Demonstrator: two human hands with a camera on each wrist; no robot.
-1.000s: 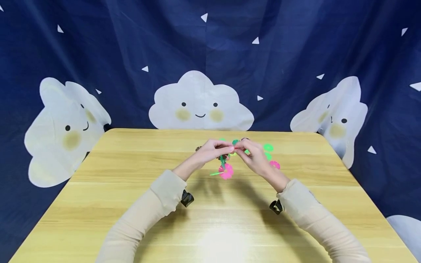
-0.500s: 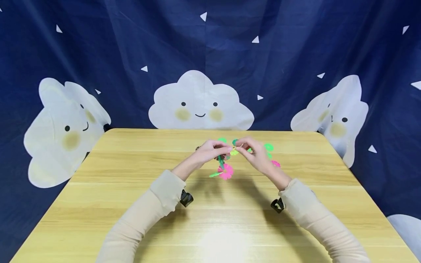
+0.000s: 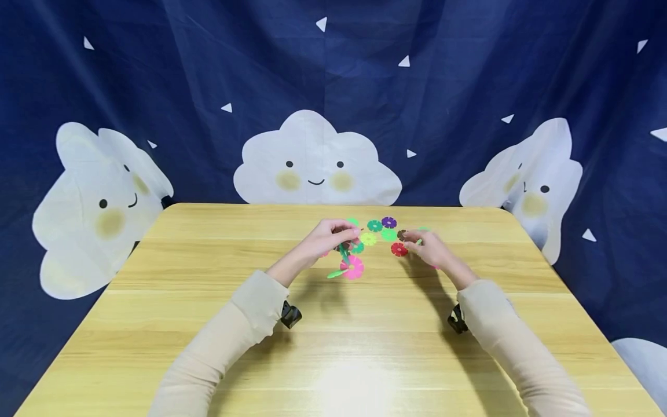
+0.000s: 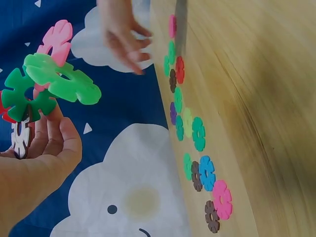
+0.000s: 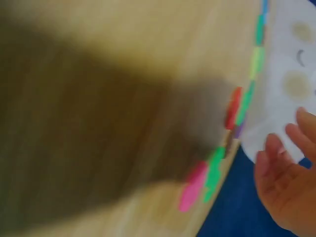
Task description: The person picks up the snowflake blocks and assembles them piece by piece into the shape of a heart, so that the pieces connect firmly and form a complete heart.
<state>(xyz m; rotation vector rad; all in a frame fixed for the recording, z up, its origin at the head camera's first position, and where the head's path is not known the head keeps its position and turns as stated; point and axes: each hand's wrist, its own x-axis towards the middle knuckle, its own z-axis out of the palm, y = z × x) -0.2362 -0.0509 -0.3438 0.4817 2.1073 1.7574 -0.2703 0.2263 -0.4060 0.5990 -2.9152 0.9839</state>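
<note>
My left hand point(image 3: 324, 237) holds a cluster of joined, notched plastic flower discs above the table. In the left wrist view the cluster shows a light green disc point(image 4: 64, 81), a pink disc point(image 4: 57, 42), a dark green disc point(image 4: 27, 95), a brown disc point(image 4: 20, 138) and a bit of red point(image 4: 5, 108). The fingers partly hide it. My right hand point(image 3: 432, 250) hovers near a red disc point(image 3: 399, 249) and a brown disc point(image 3: 402, 235). In the right wrist view its fingers point(image 5: 274, 153) are loosely bent, with nothing between them.
Loose discs lie along the far part of the wooden table point(image 3: 333, 324), among them a yellow one point(image 3: 368, 238), a purple one point(image 3: 388, 222) and a blue one point(image 4: 207, 173). Behind the table hangs a dark blue curtain point(image 3: 443, 110) with cloud prints.
My right hand has come away from the cluster, where both hands met, and moved right over the loose discs. My left hand keeps the cluster, shifting slightly left.
</note>
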